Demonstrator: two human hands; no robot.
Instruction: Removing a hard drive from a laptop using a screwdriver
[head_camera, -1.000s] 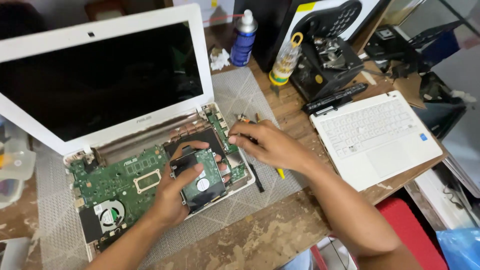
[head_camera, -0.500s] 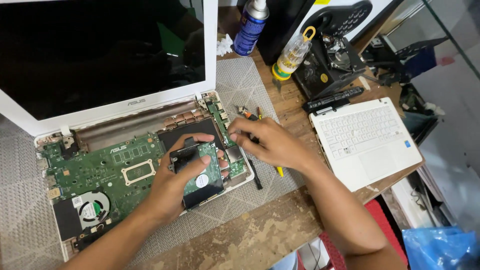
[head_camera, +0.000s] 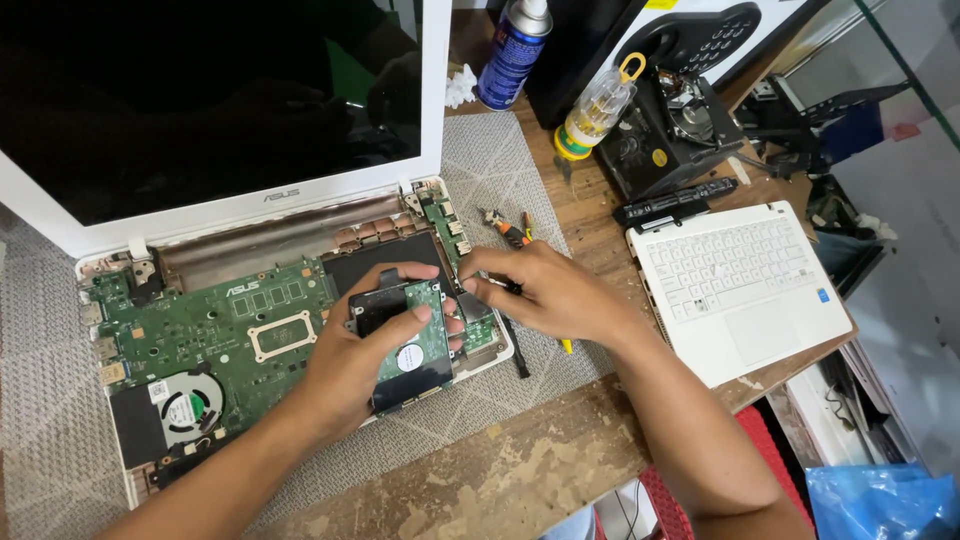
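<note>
A person is working over an opened white laptop (head_camera: 250, 215) lying on a grey mat (head_camera: 480, 160) on a worn wooden table (head_camera: 520, 470). The laptop's keyboard deck is off, so the green motherboard (head_camera: 215, 325) and a round cooling fan (head_camera: 185, 408) are showing, while the dark screen is standing upright at the back.

The left hand (head_camera: 350, 365) is gripping a hard drive (head_camera: 415, 345), a flat rectangular unit with a green circuit side facing up. The fingers are curling over its far edge and the thumb is pressing its near side. The drive is sitting tilted over the bay at the right end of the laptop base, just beside the motherboard.

The right hand (head_camera: 545, 295) is resting at the drive's right edge, fingers pinched around a thin dark tool (head_camera: 515, 350) that is probably a screwdriver; the hand is hiding most of it, and only a dark shaft and a yellow tip are poking out below the palm.

Small orange-handled pliers (head_camera: 505, 228) are lying on the mat just beyond the right hand. Farther back, a blue spray can (head_camera: 510, 50) and a clear bottle with a yellow cap (head_camera: 595, 105) are standing near a black device. A detached white keyboard panel (head_camera: 740, 280) is lying to the right, well apart from the laptop.
</note>
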